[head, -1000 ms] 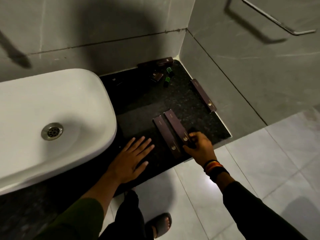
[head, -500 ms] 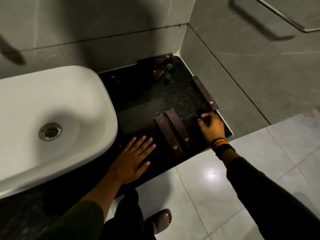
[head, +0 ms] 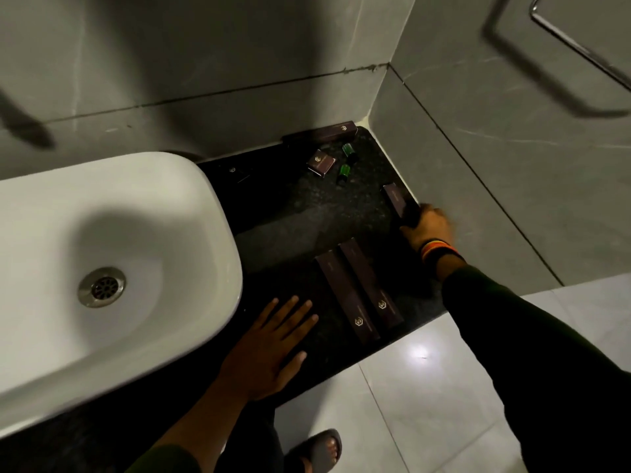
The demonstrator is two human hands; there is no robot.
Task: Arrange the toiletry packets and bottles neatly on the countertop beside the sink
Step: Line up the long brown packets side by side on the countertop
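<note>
Right hand (head: 428, 227), blurred, fingers curled over the near end of a long dark packet (head: 396, 198) that lies along the right-hand wall edge of the countertop (head: 300, 213); whether the grip has fully closed cannot be told. Left hand (head: 269, 349) spread flat, palm down and holding nothing, on the front of the counter just beside the sink (head: 112, 268).

Two matching long packets (head: 362, 291) lie side by side near the front edge, parallel and touching or nearly so (apparently the start of a tidy row). Toward the back corner, well apart from these: a small square packet (head: 321, 163), two small green bottles (head: 346, 162) lying on their sides, another long packet (head: 327, 133) against the rear wall, and a dark flat item (head: 239, 172) close to the basin rim, too dim to identify.

Handling, as judged: the long packets look like light, stiff card cartons, easily slid on the polished stone and best pinched across the narrow width near one end or the middle. The bottles appear light and round, so likely to roll; each is better taken by the body and stood upright. Packets near the front edge could be knocked to the floor.
</note>
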